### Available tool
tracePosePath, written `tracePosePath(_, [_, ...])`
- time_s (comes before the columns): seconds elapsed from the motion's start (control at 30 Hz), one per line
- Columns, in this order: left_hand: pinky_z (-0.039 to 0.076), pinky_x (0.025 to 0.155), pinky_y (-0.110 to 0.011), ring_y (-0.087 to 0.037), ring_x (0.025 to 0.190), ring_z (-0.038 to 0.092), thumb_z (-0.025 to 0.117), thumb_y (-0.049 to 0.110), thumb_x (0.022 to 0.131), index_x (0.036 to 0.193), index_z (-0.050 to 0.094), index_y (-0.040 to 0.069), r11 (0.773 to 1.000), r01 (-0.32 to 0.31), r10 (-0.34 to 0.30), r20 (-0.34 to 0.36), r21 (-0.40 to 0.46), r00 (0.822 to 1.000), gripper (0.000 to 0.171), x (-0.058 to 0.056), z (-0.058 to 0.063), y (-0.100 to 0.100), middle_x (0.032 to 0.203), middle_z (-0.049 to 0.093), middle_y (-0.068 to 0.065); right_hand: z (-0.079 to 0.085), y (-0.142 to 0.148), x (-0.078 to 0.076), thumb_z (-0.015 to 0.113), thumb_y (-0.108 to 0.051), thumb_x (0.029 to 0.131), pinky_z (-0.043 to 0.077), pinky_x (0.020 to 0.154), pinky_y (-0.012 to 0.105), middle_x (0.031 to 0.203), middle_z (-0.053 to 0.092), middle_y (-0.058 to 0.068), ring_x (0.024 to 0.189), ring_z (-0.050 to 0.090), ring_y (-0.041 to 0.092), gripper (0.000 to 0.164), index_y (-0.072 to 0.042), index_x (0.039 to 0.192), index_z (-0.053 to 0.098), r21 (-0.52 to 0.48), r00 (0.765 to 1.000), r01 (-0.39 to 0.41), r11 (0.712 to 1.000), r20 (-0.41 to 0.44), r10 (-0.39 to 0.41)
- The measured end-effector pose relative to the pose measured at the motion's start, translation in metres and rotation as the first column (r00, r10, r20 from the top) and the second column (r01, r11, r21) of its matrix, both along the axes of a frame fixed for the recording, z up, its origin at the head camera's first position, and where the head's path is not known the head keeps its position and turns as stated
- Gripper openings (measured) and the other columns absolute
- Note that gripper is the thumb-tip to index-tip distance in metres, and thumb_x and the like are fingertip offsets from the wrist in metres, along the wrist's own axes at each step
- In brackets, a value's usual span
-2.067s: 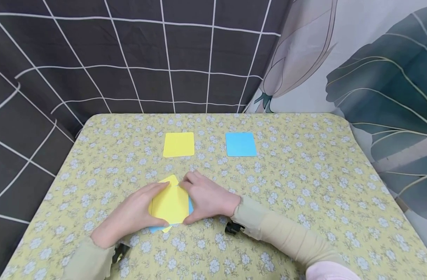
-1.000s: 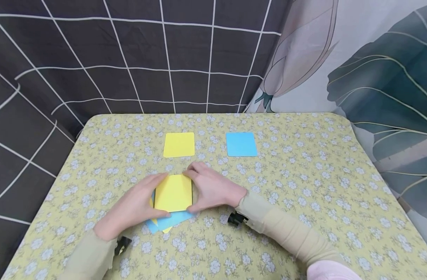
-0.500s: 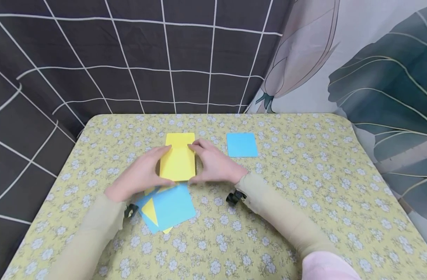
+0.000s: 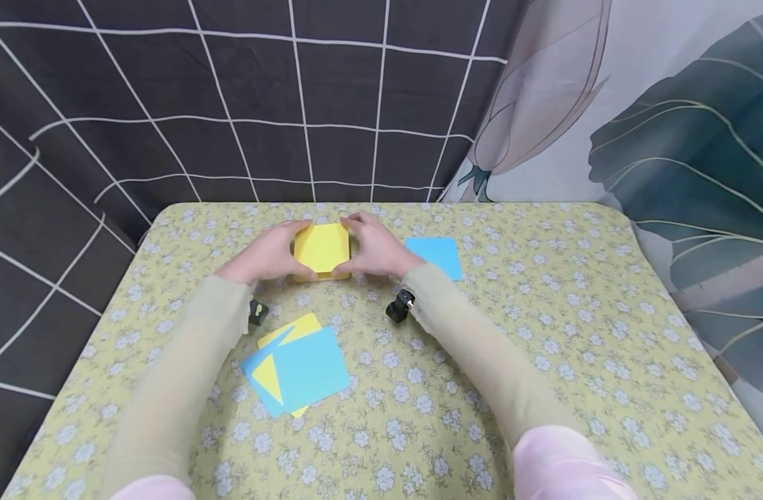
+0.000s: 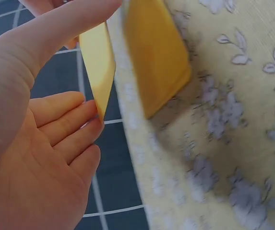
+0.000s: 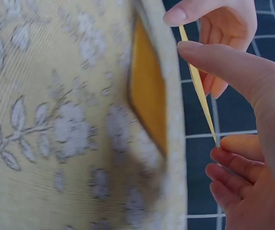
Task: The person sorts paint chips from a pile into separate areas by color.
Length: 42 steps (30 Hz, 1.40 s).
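Note:
My left hand [image 4: 271, 251] and right hand [image 4: 376, 248] hold a square yellow card [image 4: 322, 246] between them at the far side of the table. Each pinches it by its edges, thumb at the near corner and fingers at the far one. In the left wrist view the held card [image 5: 99, 62] is raised off the cloth, apart from a second yellow card [image 5: 159, 57] lying flat. From the head view only a near strip of that lower card [image 4: 323, 276] shows. A blue card [image 4: 435, 255] lies to the right, partly behind my right forearm.
Nearer to me is a loose, fanned pile: a blue card [image 4: 312, 364] on top, with a yellow card [image 4: 306, 325] and other corners poking out. A floral cloth [image 4: 543, 312] covers the table. Behind it hangs a dark curtain with a white grid [image 4: 256, 90].
Both hands have carried the yellow card from the near pile away from me, to above the far yellow card. The pile's blue card is now uncovered.

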State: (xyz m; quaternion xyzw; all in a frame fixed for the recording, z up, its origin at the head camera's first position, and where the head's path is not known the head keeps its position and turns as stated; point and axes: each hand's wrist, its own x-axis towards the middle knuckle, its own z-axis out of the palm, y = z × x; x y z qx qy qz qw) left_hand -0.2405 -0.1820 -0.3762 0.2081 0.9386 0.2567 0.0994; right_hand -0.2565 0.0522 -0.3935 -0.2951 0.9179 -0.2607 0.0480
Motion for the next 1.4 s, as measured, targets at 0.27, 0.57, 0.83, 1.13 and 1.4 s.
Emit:
tracePosePath(0.27, [0.041, 0.109, -0.051, -0.038, 0.133, 0.046, 0.093, 0.026, 0.073, 0.155, 0.036, -0.003, 0.999, -0.021, 0.018, 0.111, 0.034, 0.994, 0.104, -0.009, -0.023, -0.001, 0.155, 0.040, -0.023, -0.020, -0.005, -0.001, 0.086, -0.049, 0.078, 0.037, 0.114, 0.037, 0.147, 0.047, 0.016, 0.134, 0.043, 0.029, 0.099, -0.001, 0.154, 0.041, 0.097, 0.999, 0.017, 0.995, 0.040, -0.021])
tracePosePath(0.57, [0.041, 0.109, -0.051, -0.037, 0.133, 0.046, 0.092, 0.027, 0.075, 0.156, 0.034, -0.001, 0.997, -0.041, 0.033, 0.128, 0.062, 0.991, 0.104, -0.008, -0.027, -0.002, 0.157, 0.038, -0.022, -0.023, -0.006, 0.002, 0.084, -0.050, 0.080, 0.034, 0.116, 0.039, 0.152, 0.042, 0.016, 0.140, 0.038, 0.030, 0.098, -0.002, 0.154, 0.041, 0.110, 0.999, 0.021, 0.994, 0.038, -0.025])
tracePosePath(0.83, [0.032, 0.116, -0.053, -0.040, 0.142, 0.036, 0.093, 0.034, 0.073, 0.158, 0.030, 0.000, 0.993, -0.075, 0.063, 0.123, 0.095, 0.990, 0.112, 0.006, -0.019, -0.006, 0.160, 0.032, -0.022, -0.016, -0.002, 0.009, 0.083, -0.052, 0.079, 0.031, 0.118, 0.041, 0.158, 0.037, 0.014, 0.144, 0.034, 0.029, 0.103, -0.004, 0.157, 0.037, 0.067, 0.999, 0.003, 0.998, 0.039, -0.006])
tracePosePath(1.13, [0.024, 0.117, -0.063, -0.044, 0.147, 0.026, 0.090, 0.037, 0.077, 0.159, 0.030, 0.001, 0.996, -0.063, 0.061, 0.030, 0.060, 0.998, 0.108, 0.036, -0.008, -0.011, 0.161, 0.031, -0.023, -0.007, 0.003, 0.024, 0.083, -0.050, 0.078, 0.032, 0.118, 0.041, 0.158, 0.038, 0.010, 0.144, 0.035, 0.027, 0.104, -0.005, 0.158, 0.034, 0.059, 0.999, -0.026, 0.998, 0.031, 0.025])
tracePosePath(1.4, [0.027, 0.115, -0.064, -0.043, 0.146, 0.027, 0.088, 0.037, 0.079, 0.160, 0.029, 0.004, 0.994, -0.082, 0.080, 0.023, 0.068, 0.997, 0.106, 0.072, -0.005, -0.014, 0.162, 0.031, -0.020, -0.002, 0.008, 0.039, 0.083, -0.048, 0.081, 0.028, 0.119, 0.040, 0.159, 0.036, 0.012, 0.146, 0.033, 0.028, 0.101, -0.004, 0.157, 0.035, 0.053, 0.997, -0.071, 0.996, 0.004, 0.071])
